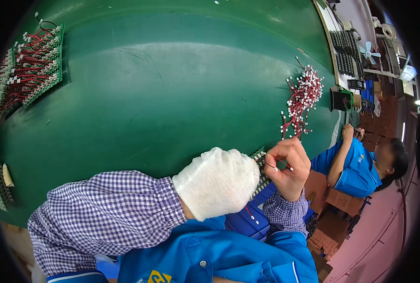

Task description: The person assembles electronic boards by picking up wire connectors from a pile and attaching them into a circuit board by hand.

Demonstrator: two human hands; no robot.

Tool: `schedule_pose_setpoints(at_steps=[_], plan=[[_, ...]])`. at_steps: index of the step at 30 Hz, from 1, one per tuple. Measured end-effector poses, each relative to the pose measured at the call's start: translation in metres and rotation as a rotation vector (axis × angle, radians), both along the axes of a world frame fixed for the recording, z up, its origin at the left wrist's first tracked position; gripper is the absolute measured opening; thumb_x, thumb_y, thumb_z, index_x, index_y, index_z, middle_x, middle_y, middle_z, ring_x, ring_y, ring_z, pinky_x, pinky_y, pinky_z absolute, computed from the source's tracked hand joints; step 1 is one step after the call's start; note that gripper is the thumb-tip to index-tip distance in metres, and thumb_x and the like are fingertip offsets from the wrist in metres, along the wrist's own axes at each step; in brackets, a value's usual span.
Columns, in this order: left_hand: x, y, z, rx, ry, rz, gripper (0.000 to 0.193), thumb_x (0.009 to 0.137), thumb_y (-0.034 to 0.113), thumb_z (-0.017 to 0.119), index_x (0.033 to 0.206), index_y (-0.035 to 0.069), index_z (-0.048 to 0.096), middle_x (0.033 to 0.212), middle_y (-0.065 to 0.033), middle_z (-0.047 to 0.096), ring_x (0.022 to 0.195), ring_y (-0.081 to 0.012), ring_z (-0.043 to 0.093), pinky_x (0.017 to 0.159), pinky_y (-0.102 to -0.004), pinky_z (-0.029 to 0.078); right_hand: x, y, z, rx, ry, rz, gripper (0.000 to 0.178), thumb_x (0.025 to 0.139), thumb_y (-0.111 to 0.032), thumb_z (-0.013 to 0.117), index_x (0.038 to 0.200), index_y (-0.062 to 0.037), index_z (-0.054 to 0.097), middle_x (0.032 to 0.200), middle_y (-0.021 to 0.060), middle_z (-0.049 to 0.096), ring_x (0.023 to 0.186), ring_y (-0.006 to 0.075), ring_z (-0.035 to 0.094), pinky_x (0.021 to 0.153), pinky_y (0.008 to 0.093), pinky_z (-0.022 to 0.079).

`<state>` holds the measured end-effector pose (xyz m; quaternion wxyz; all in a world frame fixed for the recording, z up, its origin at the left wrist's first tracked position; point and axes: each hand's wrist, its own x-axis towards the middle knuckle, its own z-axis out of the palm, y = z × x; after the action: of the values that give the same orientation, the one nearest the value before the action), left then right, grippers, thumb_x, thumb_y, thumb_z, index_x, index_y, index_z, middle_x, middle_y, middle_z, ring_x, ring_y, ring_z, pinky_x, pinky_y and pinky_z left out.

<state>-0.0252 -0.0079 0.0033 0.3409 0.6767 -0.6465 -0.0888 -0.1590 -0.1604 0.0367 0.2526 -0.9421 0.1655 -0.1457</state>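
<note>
My left hand, in a white knit glove, is closed around a green circuit board studded with small parts; the glove covers much of it. At the board's right side, my bare right hand pinches a short red and black wire lead with white plugs. Its thumb and forefinger are pressed together over the board. I cannot tell whether the held end is seated in a socket. Below the board another red lead with white plugs hangs down.
Beyond my right hand lies a heap of red leads on the green table. Wired circuit boards stand at far left, near a beige tapered piece. A blue bin sits below my hands. At right, another person works.
</note>
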Motion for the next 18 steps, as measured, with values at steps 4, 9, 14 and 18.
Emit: schedule_pose_setpoints(at_steps=[4,9,14,18], plan=[[0.0014,-0.0001,0.0027,0.006,0.028,-0.008,0.017,0.082,0.017,0.056,0.075,0.003,0.062,0.069,-0.0136,0.061,0.048,-0.0194,0.055,0.042,-0.0305,0.046,-0.0004,-0.0013,-0.0001,-0.01,0.005,0.03,0.016,0.062,0.004,0.071,0.077,-0.0016,0.066,0.079,0.006,0.058,0.061,0.0155,0.049,0.053,0.0253,0.04],[-0.0006,0.0001,0.0029,0.025,0.046,0.007,0.018,0.082,0.017,0.056,0.075,0.002,0.062,0.068,-0.0135,0.061,0.048,-0.0193,0.055,0.041,-0.0305,0.046,-0.0006,-0.0027,0.0018,-0.003,0.025,0.059,0.016,0.062,0.003,0.072,0.077,-0.0016,0.066,0.08,0.0063,0.058,0.061,0.0158,0.049,0.053,0.0256,0.039],[-0.002,0.0004,0.001,0.011,0.04,0.021,0.018,0.082,0.017,0.056,0.074,0.002,0.063,0.068,-0.0136,0.061,0.047,-0.0192,0.054,0.041,-0.0308,0.045,0.0031,-0.0031,0.0063,-0.022,0.037,0.072,0.016,0.062,0.003,0.071,0.077,-0.0017,0.066,0.08,0.0065,0.059,0.062,0.016,0.049,0.054,0.0256,0.04],[-0.0032,-0.0003,-0.0015,-0.004,0.046,0.023,0.018,0.082,0.017,0.056,0.074,0.002,0.063,0.068,-0.0138,0.061,0.047,-0.0192,0.054,0.04,-0.031,0.045,0.0019,-0.005,0.0081,-0.002,0.064,0.055,0.016,0.062,0.003,0.071,0.077,-0.0017,0.065,0.08,0.0065,0.058,0.062,0.0162,0.049,0.054,0.0256,0.04]])
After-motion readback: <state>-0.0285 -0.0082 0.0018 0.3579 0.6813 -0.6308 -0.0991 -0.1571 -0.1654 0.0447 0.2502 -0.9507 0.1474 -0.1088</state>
